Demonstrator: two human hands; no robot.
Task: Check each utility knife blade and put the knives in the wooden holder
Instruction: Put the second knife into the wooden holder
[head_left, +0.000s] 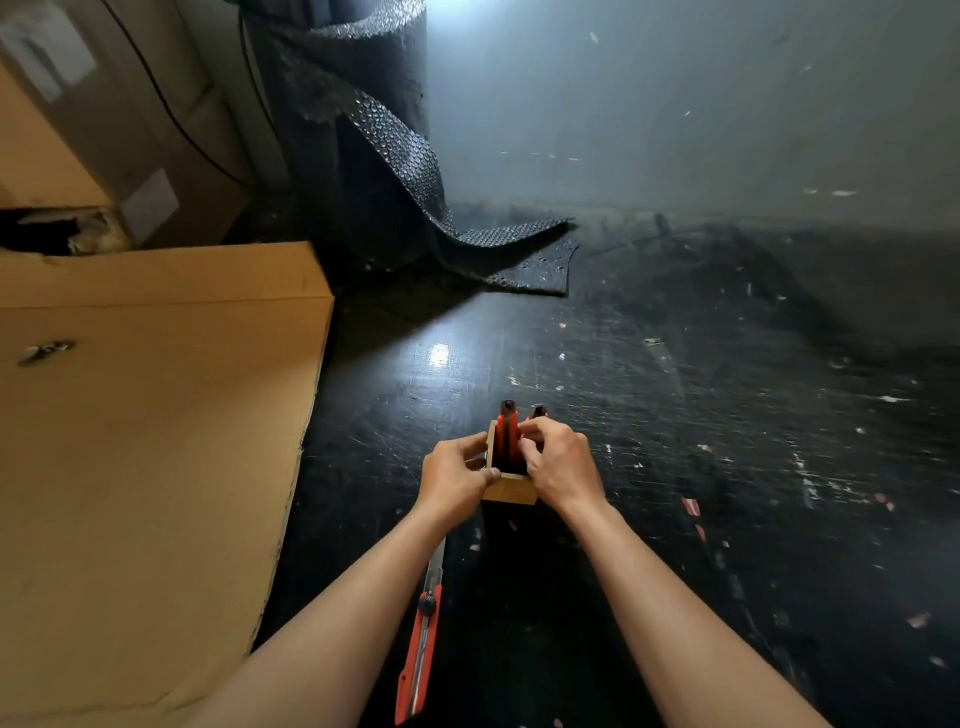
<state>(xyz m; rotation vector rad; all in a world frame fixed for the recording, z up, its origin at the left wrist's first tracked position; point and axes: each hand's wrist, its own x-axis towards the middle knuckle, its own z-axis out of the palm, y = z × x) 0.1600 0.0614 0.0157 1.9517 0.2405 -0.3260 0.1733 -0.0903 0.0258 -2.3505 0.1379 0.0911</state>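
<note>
The surface is a dark, scuffed and glossy floor (675, 467) flecked with pale scraps, with a light reflected on it ahead of the hands. A grey wall rises behind. A roll of bubble wrap (374, 156) stands at the back, its loose end trailing across the floor. Cardboard boxes (145, 441) fill the left side, their edge close beside the left forearm; the right side lies open and bare.

The wooden holder (511, 488) sits on the floor in the middle. The left hand (454, 480) grips its left wall, thumb on the front rim. 2 red utility knives (508, 439) stand upright inside it; the right hand (558, 462) pinches the right one with closed fingers. A third knife (422, 639) lies on the floor between the forearms, blade extended.
</note>
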